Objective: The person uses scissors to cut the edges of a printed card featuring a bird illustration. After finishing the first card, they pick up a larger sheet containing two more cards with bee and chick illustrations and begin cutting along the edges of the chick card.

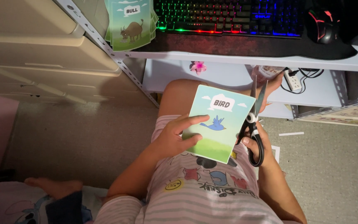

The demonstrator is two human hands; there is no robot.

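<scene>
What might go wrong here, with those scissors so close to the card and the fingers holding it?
The scissors in the right hand stand open at the card's right edge. The left hand pinches the card with fingers spread across its face, so a slip might nick them. Held in the air above the lap, the card may bend and the cut wander. The light is dim, which makes a line hard to follow.

One head-worn view looks steeply down from close above the left hand [175,139] and right hand [255,143], facing forward toward the desk edge [245,58] beyond them
</scene>
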